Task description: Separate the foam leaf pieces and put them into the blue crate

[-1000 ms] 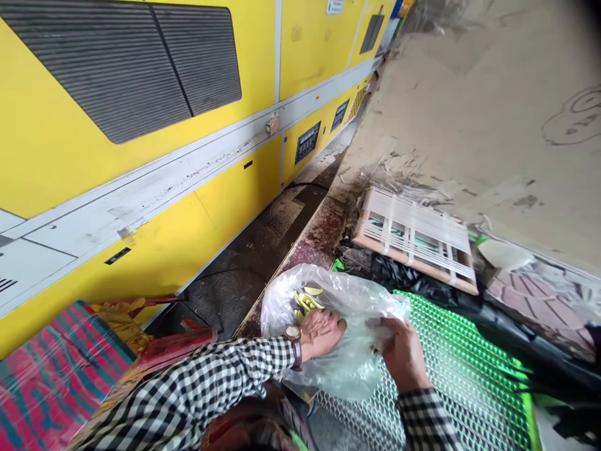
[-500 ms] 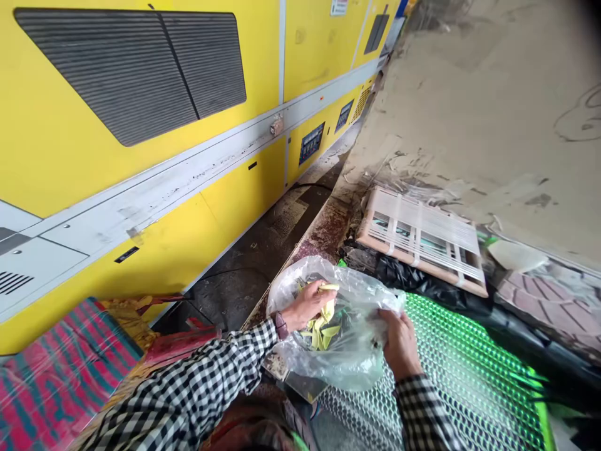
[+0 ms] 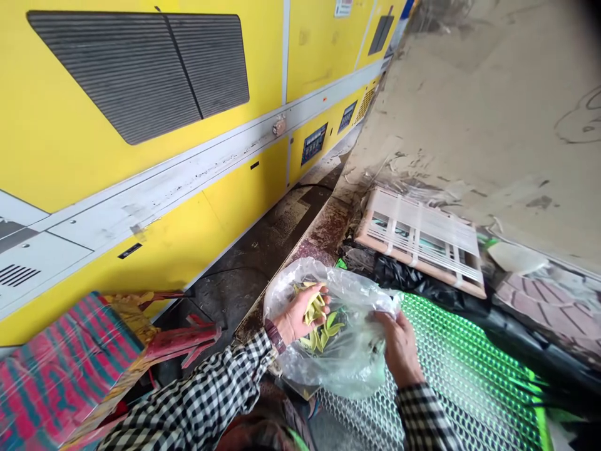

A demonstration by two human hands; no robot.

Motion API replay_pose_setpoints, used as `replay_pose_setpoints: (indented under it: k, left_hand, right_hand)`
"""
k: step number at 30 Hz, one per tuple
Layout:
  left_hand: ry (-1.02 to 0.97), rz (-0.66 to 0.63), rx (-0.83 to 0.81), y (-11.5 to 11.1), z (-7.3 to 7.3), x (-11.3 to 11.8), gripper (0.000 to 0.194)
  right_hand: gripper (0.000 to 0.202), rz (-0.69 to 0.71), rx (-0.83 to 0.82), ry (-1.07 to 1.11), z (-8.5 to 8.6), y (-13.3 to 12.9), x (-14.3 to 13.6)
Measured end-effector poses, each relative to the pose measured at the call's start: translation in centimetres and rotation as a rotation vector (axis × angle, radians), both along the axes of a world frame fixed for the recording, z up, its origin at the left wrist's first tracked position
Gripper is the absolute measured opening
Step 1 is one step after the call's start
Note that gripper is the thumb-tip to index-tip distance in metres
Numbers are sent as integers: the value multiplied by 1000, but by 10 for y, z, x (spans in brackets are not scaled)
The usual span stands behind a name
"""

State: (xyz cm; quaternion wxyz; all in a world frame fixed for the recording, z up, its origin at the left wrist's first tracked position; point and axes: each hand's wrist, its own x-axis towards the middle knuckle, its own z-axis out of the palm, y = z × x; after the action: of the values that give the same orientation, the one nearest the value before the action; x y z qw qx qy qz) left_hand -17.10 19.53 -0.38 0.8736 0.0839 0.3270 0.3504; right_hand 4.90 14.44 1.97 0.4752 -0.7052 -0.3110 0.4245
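A clear plastic bag (image 3: 352, 369) lies open across the middle, with several yellow-green, leaf-shaped pieces (image 3: 323, 337) inside it. My left hand (image 3: 300, 313) is at the bag's mouth, palm up, its fingers curled round a small bunch of these pieces. More of them lie loose just below that hand. My right hand (image 3: 399, 341) grips the bag's right edge, thumb and fingers pinching the plastic. What the pieces are made of I cannot tell.
A yellow machine (image 3: 225, 188) with grey panels runs along the left. Green shiny patterned sheeting (image 3: 460, 357) lies at the right, below a strapped frame (image 3: 422, 241). Pink-and-teal striped wrapped material (image 3: 70, 369) sits at lower left. A beige surface (image 3: 479, 113) spreads at upper right.
My left hand has turned palm up and moved slightly left, the bunch of yellow-green pieces now showing in its palm. My right hand keeps its hold on the bag's edge.
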Motion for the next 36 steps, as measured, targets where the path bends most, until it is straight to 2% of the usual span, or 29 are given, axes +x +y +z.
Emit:
replay_pose_setpoints:
  k: [3,5,8,10,12,14,15,18,20,22,24,26,28,30,32,34,36]
  left_hand:
    - [72,2,30,-9,7,3,34]
    - [151,-19,93,-18,18,2,39]
    - [281,-118,314,-35,43,0,41]
    - [313,-249,487,-49,61,2,40]
    - [307,-385,596,-61,75,8,37]
    - [319,-481,638,-72,82,18,33]
    - [337,-519,654,-76,83,24,31]
    - [366,-627,698,-89,81,44,32]
    - [365,-664,676,-97,77,55,34]
    - [352,-663,609,-107,71,64,36]
    - [309,-649,519,-118,63,71,36]
    - [238,-628,438,-129,55,77,37]
    - [206,-598,372,-138,47,82,38]
    - [215,-585,334,-146,40,88,40]
    - [238,-598,320,-152,38,95,41]
    - [284,-612,332,-157,38,103,42]
    - [381,-581,391,-161,41,113,39]
  right_hand:
    - [48,24,29,-1,10,-3,0]
    - [57,17,73,-62,18,-10,2]
    - [67,-39,216,-415,35,-31,8]
    - [57,-7,283,-584,49,-49,11]
    - [45,151,238,-458,61,-67,11]
    - [38,328,146,-186,67,-82,8]
    - [36,371,118,-76,68,-88,7]
    - [34,330,107,112,58,-107,10]
    - [34,221,95,192,39,-121,22]
    - [38,73,55,196,12,-138,42]
    - [45,-22,-39,73,-20,-154,65]
    - [46,13,-176,-162,-49,-167,85]
    - [44,81,-274,-426,-66,-174,99]
    - [43,95,-271,-629,-68,-176,104]
    - [45,73,-195,-670,-54,-175,103]
    - [45,135,-106,-478,-32,-174,96]
    - [42,291,-35,-179,-8,-176,86]
